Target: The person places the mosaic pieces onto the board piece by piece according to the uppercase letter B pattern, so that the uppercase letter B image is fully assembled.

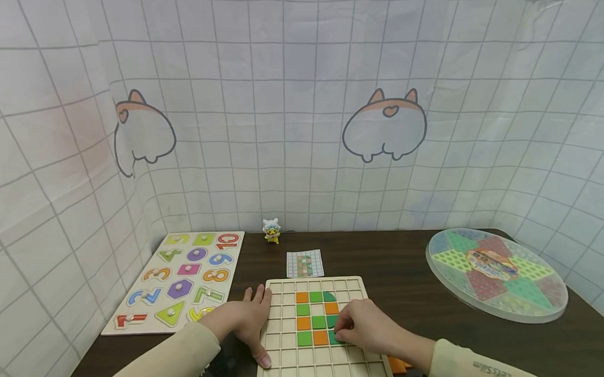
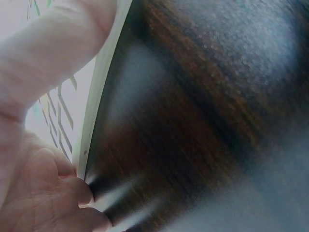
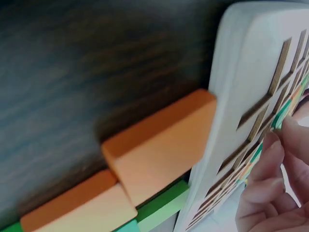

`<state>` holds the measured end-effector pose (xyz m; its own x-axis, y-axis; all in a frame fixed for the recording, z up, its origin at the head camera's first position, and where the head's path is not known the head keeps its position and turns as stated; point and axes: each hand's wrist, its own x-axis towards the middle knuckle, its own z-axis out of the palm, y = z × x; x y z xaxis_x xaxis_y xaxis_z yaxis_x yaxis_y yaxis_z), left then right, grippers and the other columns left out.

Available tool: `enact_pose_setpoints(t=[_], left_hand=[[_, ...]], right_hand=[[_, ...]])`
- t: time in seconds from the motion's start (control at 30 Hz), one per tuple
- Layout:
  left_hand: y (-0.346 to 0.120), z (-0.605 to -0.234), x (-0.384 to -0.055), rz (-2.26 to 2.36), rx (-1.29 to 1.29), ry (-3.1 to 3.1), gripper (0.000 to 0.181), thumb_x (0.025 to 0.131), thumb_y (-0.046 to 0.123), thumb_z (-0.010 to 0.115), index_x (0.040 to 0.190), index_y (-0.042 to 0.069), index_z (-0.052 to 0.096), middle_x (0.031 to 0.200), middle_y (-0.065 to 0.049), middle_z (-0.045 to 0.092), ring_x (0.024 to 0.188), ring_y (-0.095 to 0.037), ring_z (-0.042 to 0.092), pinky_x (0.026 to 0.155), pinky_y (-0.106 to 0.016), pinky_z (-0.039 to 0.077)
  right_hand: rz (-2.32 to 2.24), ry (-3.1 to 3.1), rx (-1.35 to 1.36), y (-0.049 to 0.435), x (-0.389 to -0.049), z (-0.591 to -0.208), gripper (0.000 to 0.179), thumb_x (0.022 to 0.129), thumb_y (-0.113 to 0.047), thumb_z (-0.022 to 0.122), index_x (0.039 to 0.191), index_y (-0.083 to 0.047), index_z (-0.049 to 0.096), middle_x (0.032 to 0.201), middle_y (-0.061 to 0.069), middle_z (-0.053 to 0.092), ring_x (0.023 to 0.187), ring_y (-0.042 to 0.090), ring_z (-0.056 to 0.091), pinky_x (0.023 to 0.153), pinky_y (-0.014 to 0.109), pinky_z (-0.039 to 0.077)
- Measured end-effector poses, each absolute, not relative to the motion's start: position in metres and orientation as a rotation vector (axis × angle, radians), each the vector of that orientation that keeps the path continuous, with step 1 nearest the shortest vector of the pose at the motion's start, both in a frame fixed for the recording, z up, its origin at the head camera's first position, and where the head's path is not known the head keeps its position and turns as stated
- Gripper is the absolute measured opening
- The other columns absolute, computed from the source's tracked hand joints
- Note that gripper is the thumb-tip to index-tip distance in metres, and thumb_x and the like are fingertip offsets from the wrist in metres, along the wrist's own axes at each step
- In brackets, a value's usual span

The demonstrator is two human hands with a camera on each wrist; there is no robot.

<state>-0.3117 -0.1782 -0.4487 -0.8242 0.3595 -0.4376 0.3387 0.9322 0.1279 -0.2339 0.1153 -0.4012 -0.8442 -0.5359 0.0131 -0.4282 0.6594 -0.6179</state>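
Observation:
A pale wooden grid board (image 1: 283,360) lies in front of me with rows of orange, light green and dark green tiles in its middle squares. My left hand (image 1: 246,318) rests along its left edge, fingers spread and thumb on the frame; the left wrist view shows the board's side (image 2: 96,104) beside that thumb. With thumb and index finger, my right hand (image 1: 369,327) pinches a dark green tile (image 1: 333,338) at the lowest tile row, at the right end. The fingertips partly cover this tile. Close up, the right wrist view has the pinching fingers (image 3: 273,154) over the grid.
Loose orange blocks (image 3: 164,150) and a green block (image 3: 161,208) lie against the board's right side. A pattern card (image 1: 304,264) and a small figurine (image 1: 271,231) stand behind the board. A number puzzle (image 1: 154,321) is at left, a round game box (image 1: 494,265) at right.

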Motion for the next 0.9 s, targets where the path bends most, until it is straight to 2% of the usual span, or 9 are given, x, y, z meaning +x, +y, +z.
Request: enact_pose_setpoints(t=[0.17,0.33,0.6,0.9], left_hand=[[-0.178,-0.448,-0.313,0.061,0.491,2.618,0.166,0.039,0.084,0.085,0.164,0.006,0.009,0.172,-0.021,0.008,0.157,-0.049,0.009,0.121,-0.06,0.028],[-0.179,-0.449,-0.313,0.062,0.496,2.619,0.166,0.039,0.084,0.085,0.165,0.006,0.008,0.172,-0.021,0.008,0.157,-0.049,0.008,0.121,-0.059,0.029],[-0.178,-0.447,-0.312,0.062,0.499,2.619,0.166,0.04,0.084,0.084,0.165,0.006,0.008,0.172,-0.021,0.007,0.157,-0.049,0.008,0.122,-0.059,0.028],[-0.177,-0.444,-0.31,0.048,0.489,2.619,0.161,0.044,0.083,0.085,0.165,0.007,0.009,0.172,-0.019,0.008,0.157,-0.046,0.009,0.122,-0.057,0.029]], right_hand=[[-0.933,2.652,-0.817,0.121,-0.236,-0.398,0.007,0.091,-0.007,0.075,0.09,-0.009,0.082,0.091,0.002,0.079,0.082,0.011,0.068,0.07,0.029,0.057],[-0.929,2.638,-0.813,0.125,-0.235,-0.394,0.01,0.094,-0.012,0.073,0.095,-0.011,0.083,0.096,0.001,0.08,0.092,0.014,0.071,0.076,0.031,0.058],[-0.975,2.661,-0.767,0.149,-0.234,-0.386,0.01,0.094,-0.011,0.072,0.1,-0.009,0.08,0.095,-0.001,0.077,0.081,0.006,0.064,0.069,0.024,0.052],[-1.002,2.667,-0.698,0.201,-0.236,-0.386,0.014,0.096,-0.016,0.072,0.105,-0.008,0.078,0.094,-0.002,0.075,0.077,0.004,0.063,0.068,0.023,0.053]])
